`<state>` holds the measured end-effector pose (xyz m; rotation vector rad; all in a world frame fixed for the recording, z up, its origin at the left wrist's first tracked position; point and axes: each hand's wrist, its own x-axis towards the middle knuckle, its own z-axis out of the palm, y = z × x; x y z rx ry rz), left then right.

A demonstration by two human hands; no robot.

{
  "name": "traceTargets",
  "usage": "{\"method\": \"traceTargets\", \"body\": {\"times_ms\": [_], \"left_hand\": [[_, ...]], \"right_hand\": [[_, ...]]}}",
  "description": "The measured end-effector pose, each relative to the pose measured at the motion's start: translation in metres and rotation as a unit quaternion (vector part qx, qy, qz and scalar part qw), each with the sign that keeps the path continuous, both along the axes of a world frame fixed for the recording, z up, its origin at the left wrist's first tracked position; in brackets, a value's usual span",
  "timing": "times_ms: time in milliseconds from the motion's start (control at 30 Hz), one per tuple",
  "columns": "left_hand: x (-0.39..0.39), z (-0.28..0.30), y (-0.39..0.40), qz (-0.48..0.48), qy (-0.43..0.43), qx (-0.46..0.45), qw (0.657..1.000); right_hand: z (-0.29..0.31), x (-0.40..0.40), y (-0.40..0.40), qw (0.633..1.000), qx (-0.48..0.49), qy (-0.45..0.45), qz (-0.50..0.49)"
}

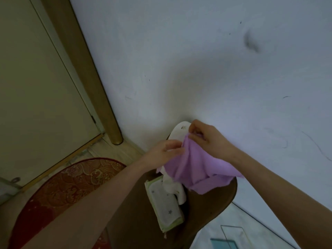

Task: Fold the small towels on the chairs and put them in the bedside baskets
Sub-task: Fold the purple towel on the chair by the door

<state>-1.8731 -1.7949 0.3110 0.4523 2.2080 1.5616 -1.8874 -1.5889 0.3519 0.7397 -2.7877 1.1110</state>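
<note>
Towel (195, 168) pinched btwn both hands (186, 141).

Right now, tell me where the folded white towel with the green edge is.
The folded towel lies on the brown chair seat, low in the head view, just left of and below the purple towel held by both hands.

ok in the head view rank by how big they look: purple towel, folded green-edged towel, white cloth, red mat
1. red mat, though the frame edge and the arm cut it off
2. purple towel
3. folded green-edged towel
4. white cloth, mostly hidden under the purple towel, so its true size is unsure
</note>
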Motion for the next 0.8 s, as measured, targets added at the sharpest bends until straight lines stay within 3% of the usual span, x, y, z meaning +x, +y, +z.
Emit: {"method": "traceTargets", "body": {"times_ms": [200,333,467,633,800], "left_hand": [[0.031,0.026,-0.055,0.064,-0.07,0.127,0.987],[0.042,0.037,-0.111,0.104,-0.088,0.169,0.976],[0.056,0.035,-0.174,0.167,-0.037,0.09,0.981],[0.087,0.027,-0.272,0.028,-0.008,-0.123,0.992],[0.102,0.032,-0.297,0.089,0.026,-0.072,0.993]], "right_hand": [[0.017,0.033,-0.044,0.998,0.003,0.062,0.002],[0.022,0.046,-0.084,0.999,0.051,0.0,0.006],[0.02,0.063,-0.124,0.988,0.14,-0.061,-0.017],[0.009,0.09,-0.174,0.986,0.059,-0.143,-0.063],[-0.01,0.122,-0.25,0.974,-0.085,-0.159,-0.14]]}}
